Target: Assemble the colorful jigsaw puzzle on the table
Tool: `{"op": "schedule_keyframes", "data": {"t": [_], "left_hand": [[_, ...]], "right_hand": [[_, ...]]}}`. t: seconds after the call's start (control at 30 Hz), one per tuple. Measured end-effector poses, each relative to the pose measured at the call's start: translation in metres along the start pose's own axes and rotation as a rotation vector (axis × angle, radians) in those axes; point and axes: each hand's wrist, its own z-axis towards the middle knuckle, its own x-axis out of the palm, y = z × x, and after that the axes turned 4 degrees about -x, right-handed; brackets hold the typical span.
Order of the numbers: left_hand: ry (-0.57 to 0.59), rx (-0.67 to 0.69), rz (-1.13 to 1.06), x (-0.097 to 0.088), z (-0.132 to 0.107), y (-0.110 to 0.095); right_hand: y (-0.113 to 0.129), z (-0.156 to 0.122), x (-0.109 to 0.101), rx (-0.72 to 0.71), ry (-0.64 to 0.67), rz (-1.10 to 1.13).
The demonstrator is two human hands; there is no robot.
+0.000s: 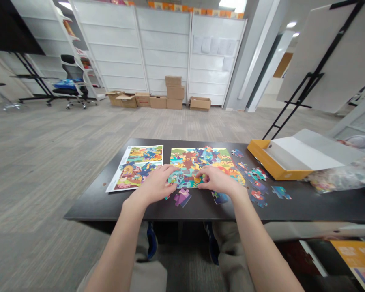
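Note:
A colourful jigsaw puzzle [188,156], largely joined, lies on the dark table [109,207]. My left hand [158,183] rests at its lower left edge, thumb and fingers apart, with nothing visible between them. At the lower middle, my right hand [217,179] touches the puzzle with bent fingers, the thumb apart from them near the front edge. A purple puzzle piece [182,197] lies in front, between the hands. Beneath my right hand sits a blue puzzle piece [220,198], partly covered. My left hand overlaps the corner of a printed picture sheet [126,178].
Several loose pieces [258,194] are scattered right of the puzzle. Beyond them stand an open yellow box [280,172] and a clear plastic bag [343,176]. A person's sleeve [360,142] shows at the far right. Cardboard boxes [174,93] line the back wall.

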Motion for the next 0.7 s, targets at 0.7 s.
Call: {"op": "schedule_keyframes", "data": {"t": [0.7], "left_hand": [[-0.024, -0.049, 0.197, 0.011, 0.003, 0.022]], "right_hand": [[0.017, 0.015, 0.023, -0.272, -0.03, 0.001]]}}
